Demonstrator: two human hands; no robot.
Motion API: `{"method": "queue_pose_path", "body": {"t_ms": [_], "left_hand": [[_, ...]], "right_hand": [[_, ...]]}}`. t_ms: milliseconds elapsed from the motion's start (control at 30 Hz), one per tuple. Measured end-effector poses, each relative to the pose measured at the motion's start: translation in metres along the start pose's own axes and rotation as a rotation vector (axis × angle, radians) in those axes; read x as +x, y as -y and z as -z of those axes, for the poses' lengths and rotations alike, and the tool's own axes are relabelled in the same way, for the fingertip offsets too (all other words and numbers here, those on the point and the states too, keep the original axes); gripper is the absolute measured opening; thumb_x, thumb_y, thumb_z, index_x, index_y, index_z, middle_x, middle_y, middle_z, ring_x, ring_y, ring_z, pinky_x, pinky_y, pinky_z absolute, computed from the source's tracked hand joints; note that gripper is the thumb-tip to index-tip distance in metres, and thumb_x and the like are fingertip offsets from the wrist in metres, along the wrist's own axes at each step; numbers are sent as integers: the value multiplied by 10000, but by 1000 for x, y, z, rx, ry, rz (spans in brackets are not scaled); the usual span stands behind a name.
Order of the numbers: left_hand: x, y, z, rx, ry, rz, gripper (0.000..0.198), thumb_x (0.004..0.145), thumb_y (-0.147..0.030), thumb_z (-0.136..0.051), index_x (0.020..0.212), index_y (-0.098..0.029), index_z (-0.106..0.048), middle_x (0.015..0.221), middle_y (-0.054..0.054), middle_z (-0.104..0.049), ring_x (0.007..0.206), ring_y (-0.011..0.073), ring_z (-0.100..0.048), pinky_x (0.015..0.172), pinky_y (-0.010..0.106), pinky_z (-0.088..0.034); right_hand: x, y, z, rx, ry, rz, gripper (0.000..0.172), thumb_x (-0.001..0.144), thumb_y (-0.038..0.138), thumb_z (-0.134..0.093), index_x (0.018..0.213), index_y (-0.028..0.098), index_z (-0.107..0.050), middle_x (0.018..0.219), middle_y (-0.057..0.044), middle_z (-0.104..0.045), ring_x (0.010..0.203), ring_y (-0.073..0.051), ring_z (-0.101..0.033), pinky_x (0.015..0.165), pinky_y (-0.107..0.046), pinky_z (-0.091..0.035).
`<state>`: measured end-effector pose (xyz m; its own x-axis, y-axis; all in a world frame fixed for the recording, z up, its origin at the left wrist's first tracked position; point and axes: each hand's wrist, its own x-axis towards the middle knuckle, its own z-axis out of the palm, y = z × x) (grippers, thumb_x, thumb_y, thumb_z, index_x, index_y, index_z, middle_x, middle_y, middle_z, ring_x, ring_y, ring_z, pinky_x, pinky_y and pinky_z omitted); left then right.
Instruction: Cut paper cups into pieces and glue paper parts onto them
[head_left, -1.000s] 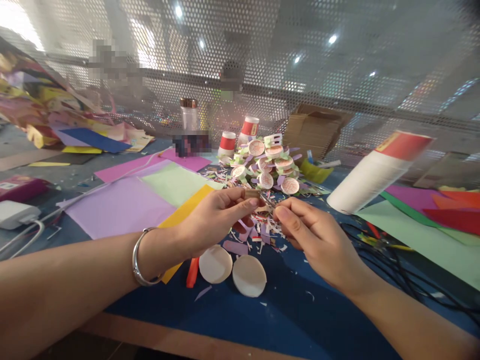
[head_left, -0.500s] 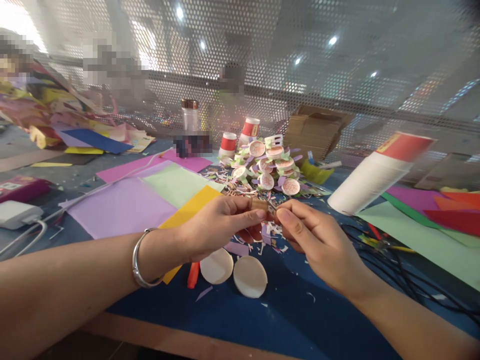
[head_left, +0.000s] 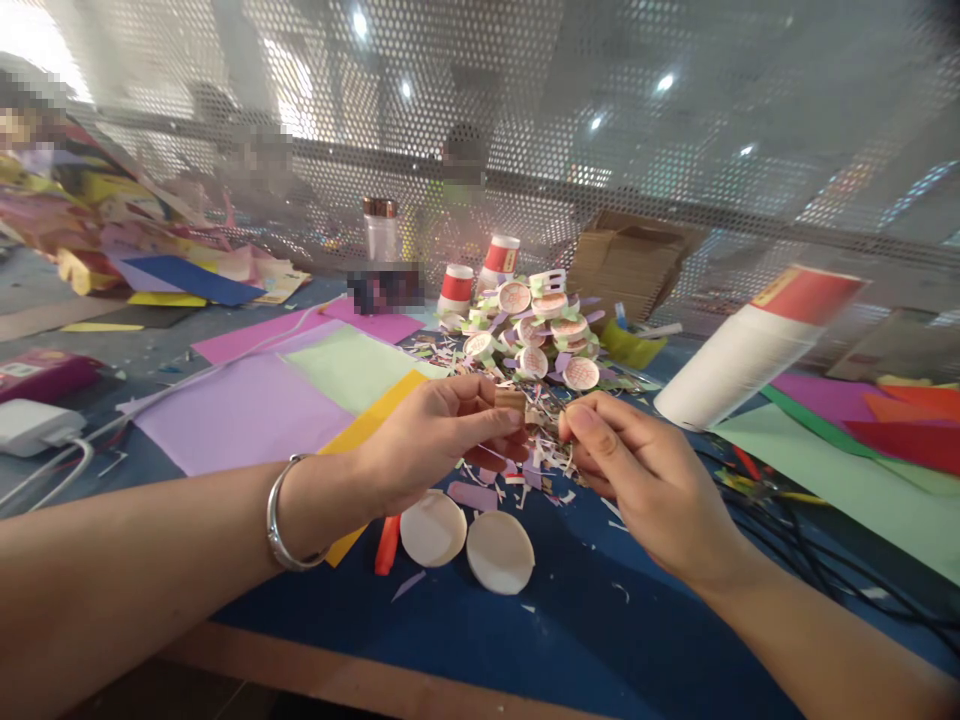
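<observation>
Left fingers [head_left: 499,424] pinch brown cardboard [head_left: 511,401], right fingers [head_left: 595,430] grip some thin item [head_left: 563,406], unidentifiable: close handwork, calling for steadiness!

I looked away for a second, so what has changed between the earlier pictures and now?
The right hand has drawn a little to the right, widening the gap to the left hand. The left hand keeps its grip on the brown piece; nothing has visibly been let go. The two white discs, red stick and tilted cup stack stayed put.
</observation>
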<state>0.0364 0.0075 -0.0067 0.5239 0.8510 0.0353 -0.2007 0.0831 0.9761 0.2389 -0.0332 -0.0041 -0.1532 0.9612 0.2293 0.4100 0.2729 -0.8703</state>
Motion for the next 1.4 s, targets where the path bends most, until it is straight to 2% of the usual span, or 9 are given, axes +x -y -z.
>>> {"method": "queue_pose_path", "body": {"t_ms": [133,333,500,633,833,967,1167,1400], "left_hand": [[1,-2,2,163,9,-54,144,837,-273,-711,806,-133,-690,695,-6,-612,619,89,-552,618,237,-444],[0,-1,3,188,-46,-88,216,840,-358,-724,776,-152,-707,679,-25,-559,629,88,-489,607,230,-409],[0,-2,3,138,-70,-106,216,874,-345,-705,787,-148,-690,794,12,-645,768,114,-589,651,210,-477],[2,-2,4,142,-58,-112,197,882,-321,-695,838,-130,-703,803,21,-645,753,109,-597,633,200,-496],[0,-2,2,281,72,-82,171,953,-285,-591,931,-133,-667,834,24,-660,791,124,-662,666,219,-529],[-1,-4,0,267,114,-39,157,957,-258,-590,885,-131,-650,757,11,-670,716,102,-666,675,214,-537],[0,-4,0,220,123,-54,151,945,-220,-612,851,-121,-675,702,-6,-665,640,67,-617,643,181,-517],[-1,-4,0,164,128,9,169,928,-241,-649,832,-107,-687,718,14,-683,645,74,-635,647,187,-516]], "right_hand": [[2,-1,1,-47,36,4,395,988,584,-487,832,225,-538,606,73,-296,521,-101,-260,462,-272,-215],[2,0,2,-73,63,2,393,994,583,-477,854,223,-549,619,71,-341,517,-94,-285,468,-275,-224],[1,2,1,-111,66,-4,400,997,582,-468,835,222,-535,603,74,-323,512,-95,-282,463,-269,-230],[0,3,1,-147,55,25,382,1003,563,-469,845,222,-539,589,77,-342,506,-93,-304,462,-259,-248],[-2,9,1,-198,77,68,344,1016,510,-476,850,220,-555,560,91,-335,470,-81,-282,444,-251,-236],[-2,10,1,-207,94,75,328,1017,500,-476,874,220,-570,552,95,-325,460,-80,-273,433,-249,-225],[-1,9,3,-210,100,96,333,1024,483,-469,845,218,-563,561,86,-360,475,-86,-312,441,-245,-257],[-2,8,4,-209,94,120,362,1031,480,-452,808,215,-560,580,73,-370,490,-90,-331,459,-252,-284]]}}
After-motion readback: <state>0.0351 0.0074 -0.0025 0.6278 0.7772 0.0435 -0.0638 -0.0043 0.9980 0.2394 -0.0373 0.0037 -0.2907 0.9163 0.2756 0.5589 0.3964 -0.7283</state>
